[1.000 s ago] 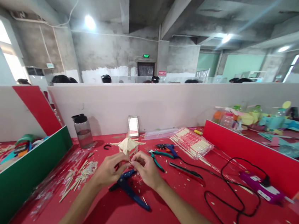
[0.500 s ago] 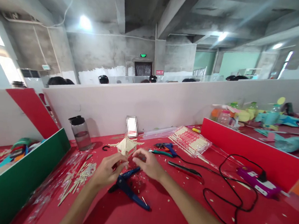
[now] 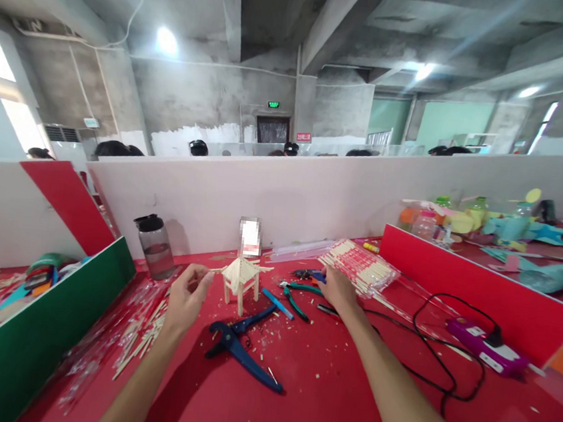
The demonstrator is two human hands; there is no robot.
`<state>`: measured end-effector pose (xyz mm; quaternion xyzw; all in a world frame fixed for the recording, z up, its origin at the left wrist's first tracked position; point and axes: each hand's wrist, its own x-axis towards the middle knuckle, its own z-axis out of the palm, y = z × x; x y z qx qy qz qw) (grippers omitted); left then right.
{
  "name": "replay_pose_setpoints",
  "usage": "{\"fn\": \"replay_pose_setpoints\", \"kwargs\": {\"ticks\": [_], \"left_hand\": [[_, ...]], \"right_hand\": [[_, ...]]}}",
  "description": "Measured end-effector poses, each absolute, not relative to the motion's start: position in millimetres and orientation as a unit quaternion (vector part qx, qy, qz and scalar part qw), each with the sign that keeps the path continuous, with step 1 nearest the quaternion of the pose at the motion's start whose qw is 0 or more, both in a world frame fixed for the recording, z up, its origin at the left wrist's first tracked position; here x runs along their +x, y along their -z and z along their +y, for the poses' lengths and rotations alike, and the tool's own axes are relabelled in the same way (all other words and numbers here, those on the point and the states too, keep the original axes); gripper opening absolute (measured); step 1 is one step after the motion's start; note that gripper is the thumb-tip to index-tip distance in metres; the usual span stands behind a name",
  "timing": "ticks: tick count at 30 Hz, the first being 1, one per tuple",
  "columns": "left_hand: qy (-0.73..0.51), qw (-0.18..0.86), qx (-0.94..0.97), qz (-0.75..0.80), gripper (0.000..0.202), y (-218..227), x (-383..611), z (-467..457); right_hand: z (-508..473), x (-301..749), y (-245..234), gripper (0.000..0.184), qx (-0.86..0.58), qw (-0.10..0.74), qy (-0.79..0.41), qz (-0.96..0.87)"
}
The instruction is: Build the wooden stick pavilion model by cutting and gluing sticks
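Note:
A small pavilion model of wooden sticks [image 3: 241, 277] stands on the red table [image 3: 321, 403]. My left hand [image 3: 186, 297] is raised just left of the model, with thumb and fingers pinched on a thin wooden stick [image 3: 207, 272]. My right hand [image 3: 336, 288] reaches out to the right of the model and has its fingers curled round the handle of a blue glue gun [image 3: 311, 274]. Blue cutters [image 3: 241, 353] lie open on the table in front of the model, between my two forearms.
Green pliers [image 3: 296, 298] and a blue pen [image 3: 276, 302] lie beside the model. Behind are a stick bundle [image 3: 362, 267] and a dark-lidded bottle [image 3: 155, 246]. A black cable [image 3: 449, 383] runs to a purple power strip [image 3: 487, 345]. Stick scraps [image 3: 142, 337] lie left, by a green divider [image 3: 31, 339].
My hands have parted from in front of the model. The left rose to the left with the stick; the right moved right to the glue gun. The model stands free.

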<state>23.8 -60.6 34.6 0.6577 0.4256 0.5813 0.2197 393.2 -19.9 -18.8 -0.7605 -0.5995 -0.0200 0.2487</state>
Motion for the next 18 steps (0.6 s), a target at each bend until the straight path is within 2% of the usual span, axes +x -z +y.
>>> {"fn": "replay_pose_setpoints", "kwargs": {"ticks": [12,18], "left_hand": [[-0.414,0.356,0.723,0.423,0.039,-7.2,26.7,-46.1],[-0.345,0.393,0.76,0.386,0.037,0.7,33.0,-46.4]], "right_hand": [[-16.2,403.2,19.6,0.023,-0.78,0.214,0.006,-0.588],[-15.5,403.4,18.8,0.024,-0.787,0.214,-0.003,-0.578]]}}
